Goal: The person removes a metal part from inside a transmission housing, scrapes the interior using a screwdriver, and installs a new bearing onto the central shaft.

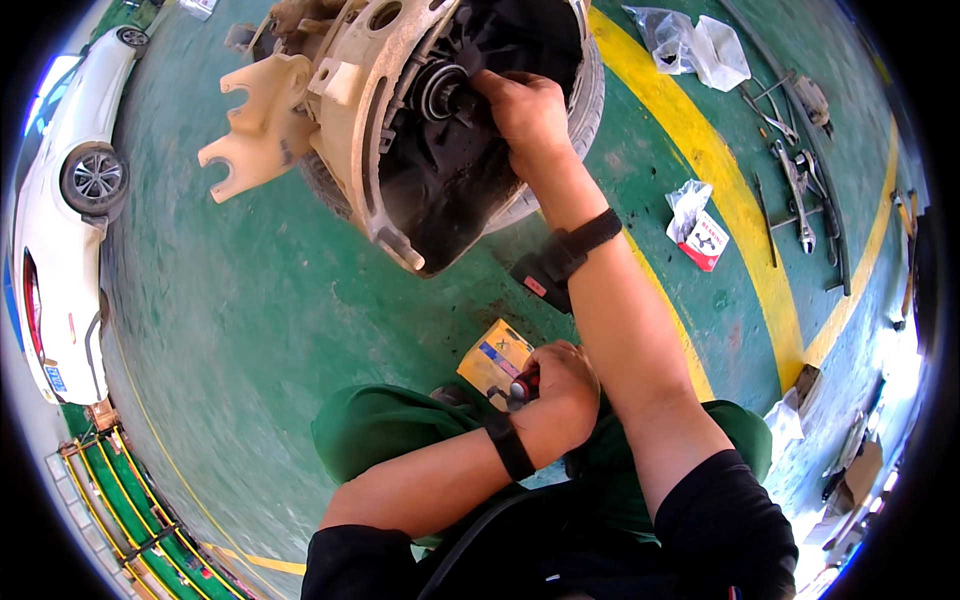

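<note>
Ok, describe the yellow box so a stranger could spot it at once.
Start at the big tan metal housing at the top, where the right hand reaches in. Look down the picture to the left hand; the yellow box shows just to its upper left. Unlike the red-and-white box farther right, it is mostly yellow with a blue band.

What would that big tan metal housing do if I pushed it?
The metal housing would probably feel heavy and hardly budge, since it looks thick and bulky. It likely wouldn't bend, because its rim looks rigid. It might rock a bit, as it seems to rest on a tyre.
</note>
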Demonstrator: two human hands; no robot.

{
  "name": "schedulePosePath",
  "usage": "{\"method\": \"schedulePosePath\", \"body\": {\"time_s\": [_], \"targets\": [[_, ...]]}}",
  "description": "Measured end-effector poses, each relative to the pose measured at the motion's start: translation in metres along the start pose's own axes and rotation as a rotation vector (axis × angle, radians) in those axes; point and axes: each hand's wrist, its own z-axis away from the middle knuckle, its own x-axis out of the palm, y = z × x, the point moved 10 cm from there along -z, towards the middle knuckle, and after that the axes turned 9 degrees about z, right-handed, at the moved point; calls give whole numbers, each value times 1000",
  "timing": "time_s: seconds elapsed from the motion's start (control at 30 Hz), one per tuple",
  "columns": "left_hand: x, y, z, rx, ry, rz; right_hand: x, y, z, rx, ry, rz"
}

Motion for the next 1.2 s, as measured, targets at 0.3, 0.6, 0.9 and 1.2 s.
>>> {"method": "schedulePosePath", "body": {"time_s": [0.3, 0.6, 0.9, 1.2], "targets": [[0, 3, -5, -34, -26, -2, -10, 4, 8, 1, -24, -260], [-10, 5, -3, -38, 7, -8, -4, -51, 41, -583, -28, 328], [-7, 10, -8, -26, 22, -10, 7, -92, 85, -1100, 62, 648], [1, 11, -9, 36, -21, 31, 6, -68, 58, -716, 109, 690]]}}
